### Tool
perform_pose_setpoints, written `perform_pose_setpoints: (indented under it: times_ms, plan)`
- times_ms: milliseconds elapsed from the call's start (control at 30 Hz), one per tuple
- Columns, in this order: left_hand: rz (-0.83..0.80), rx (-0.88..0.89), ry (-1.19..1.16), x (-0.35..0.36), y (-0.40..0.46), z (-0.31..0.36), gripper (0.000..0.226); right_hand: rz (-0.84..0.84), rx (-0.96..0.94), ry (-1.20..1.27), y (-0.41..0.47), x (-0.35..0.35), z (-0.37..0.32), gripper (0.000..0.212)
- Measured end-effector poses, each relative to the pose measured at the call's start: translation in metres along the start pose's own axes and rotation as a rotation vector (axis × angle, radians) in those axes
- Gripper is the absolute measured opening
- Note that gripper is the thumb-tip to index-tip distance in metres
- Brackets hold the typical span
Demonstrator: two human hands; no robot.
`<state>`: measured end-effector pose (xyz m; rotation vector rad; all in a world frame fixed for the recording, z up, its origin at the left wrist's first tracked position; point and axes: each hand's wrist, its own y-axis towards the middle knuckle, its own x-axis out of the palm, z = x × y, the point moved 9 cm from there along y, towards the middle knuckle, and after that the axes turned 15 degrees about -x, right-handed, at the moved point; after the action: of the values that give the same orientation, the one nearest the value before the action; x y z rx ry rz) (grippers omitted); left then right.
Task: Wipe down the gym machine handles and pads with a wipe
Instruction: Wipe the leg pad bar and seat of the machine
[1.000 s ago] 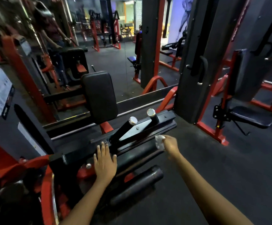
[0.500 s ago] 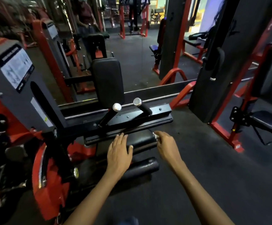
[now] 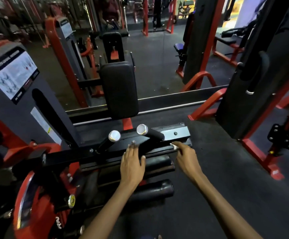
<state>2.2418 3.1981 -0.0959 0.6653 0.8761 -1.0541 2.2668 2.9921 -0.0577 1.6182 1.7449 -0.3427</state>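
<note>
A black and red gym machine fills the lower left. Two black handles with chrome end caps, the left handle [image 3: 107,141] and the right handle [image 3: 151,132], stick up from its black crossbar [image 3: 159,149]. My left hand [image 3: 131,165] lies flat, fingers straight, on the crossbar and the black roller pad [image 3: 159,162] under it. My right hand [image 3: 186,158] presses a white wipe [image 3: 174,146] against the crossbar's right end; only a corner of the wipe shows past my fingers. A black back pad [image 3: 119,90] stands upright behind the handles.
A grey weight-stack housing [image 3: 24,94] with an instruction label stands at the left. A second black roller [image 3: 150,190] lies low near my forearm. A mirror behind reflects the room. A black and red machine column [image 3: 254,80] stands at the right, with dark rubber floor [image 3: 217,178] between.
The view has come closer to the machine and tilted down. My right hand lowered the wipe from beside the handles onto the crossbar's right end. My left hand slid right along the crossbar.
</note>
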Motion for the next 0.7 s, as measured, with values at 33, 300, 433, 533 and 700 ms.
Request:
perform_pose_setpoints:
  times_ms: [33, 300, 433, 533, 700]
  plan:
    - [0.006, 0.001, 0.012, 0.003, 0.012, 0.003, 0.056, 0.014, -0.006, 0.009, 0.008, -0.001, 0.003, 0.048]
    - [0.084, 0.09, 0.148, 0.024, 0.081, 0.003, 0.052, 0.105, 0.057, 0.262, 0.058, 0.022, 0.028, 0.032]
    - [0.074, 0.118, 0.211, 0.035, 0.091, -0.002, 0.047, 0.125, -0.083, 0.234, 0.079, 0.031, 0.018, 0.046]
    - [0.09, 0.124, 0.214, 0.039, 0.091, -0.005, 0.044, -0.06, -0.204, 0.085, 0.085, 0.06, 0.022, 0.059]
    - [0.163, 0.132, 0.072, 0.027, 0.087, 0.003, 0.049, 0.053, -0.076, 0.215, 0.079, 0.061, 0.011, 0.05]
